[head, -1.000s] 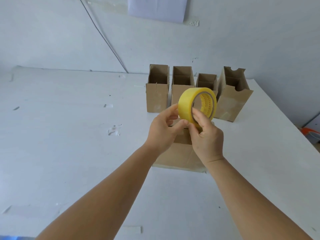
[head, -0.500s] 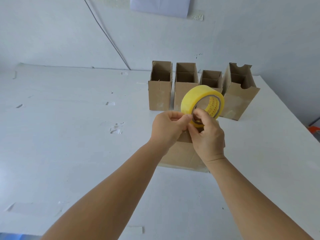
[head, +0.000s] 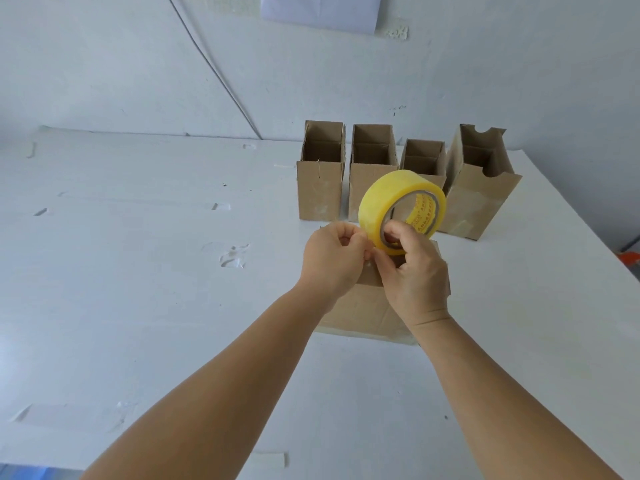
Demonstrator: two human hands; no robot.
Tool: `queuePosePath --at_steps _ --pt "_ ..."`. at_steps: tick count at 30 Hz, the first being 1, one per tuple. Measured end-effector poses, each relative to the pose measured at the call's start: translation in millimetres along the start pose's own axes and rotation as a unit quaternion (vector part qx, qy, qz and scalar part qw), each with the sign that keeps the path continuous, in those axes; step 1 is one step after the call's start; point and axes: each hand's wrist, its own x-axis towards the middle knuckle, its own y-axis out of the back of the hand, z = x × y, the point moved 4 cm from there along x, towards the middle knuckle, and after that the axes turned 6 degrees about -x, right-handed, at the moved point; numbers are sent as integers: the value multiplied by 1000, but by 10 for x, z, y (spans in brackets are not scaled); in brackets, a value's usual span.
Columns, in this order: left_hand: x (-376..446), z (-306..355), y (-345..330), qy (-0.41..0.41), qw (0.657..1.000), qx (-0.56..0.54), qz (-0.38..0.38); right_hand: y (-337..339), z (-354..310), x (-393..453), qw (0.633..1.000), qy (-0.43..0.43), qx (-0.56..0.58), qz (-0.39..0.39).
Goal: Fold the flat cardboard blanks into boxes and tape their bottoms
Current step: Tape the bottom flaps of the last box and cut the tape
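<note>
right hand (head: 414,271) gripping the tape roll (head: 401,207), left hand (head: 334,259) pinching its end; tape risking tearing if jerked.

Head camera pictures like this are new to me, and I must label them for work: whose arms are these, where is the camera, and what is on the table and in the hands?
No machine here: a person's bare arms, filmed by a camera on their own head, looking down. The right hand holds a yellow tape roll; the left hand pinches at its edge. Below them, a cardboard box lies on the white table. Four open boxes stand behind.
</note>
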Motion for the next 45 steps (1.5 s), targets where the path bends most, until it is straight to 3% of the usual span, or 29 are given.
queuePosePath --at_steps 5,8,13,22,25,29,32,34,39,45 --pt "-6 36 -13 -70 996 62 5 2 3 0 1000 -8 11 1" --pt "-13 62 33 -57 998 21 -6 -11 43 20 999 -36 39 -7" --pt "-7 29 73 -36 996 73 -38 -30 45 20 998 -45 39 -12" --pt "57 128 28 -114 981 160 -2 3 9 20 998 -42 41 -17" --pt "25 194 -10 -194 948 253 7 14 -8 17 999 -33 30 -24" --pt "18 217 58 -286 863 413 56 18 -31 -1 1000 -10 3 -21" --pt "-17 187 129 -283 846 445 80 5 -46 -14 1000 8 -11 -10" --pt "-23 136 129 -226 870 434 65 4 -42 -13 1000 10 -7 1" --pt "-75 95 182 -117 976 174 55 -8 -30 -10 1000 12 -2 4" --pt "-67 59 225 -8 1000 -12 28 -17 -31 -17 999 31 -18 11"
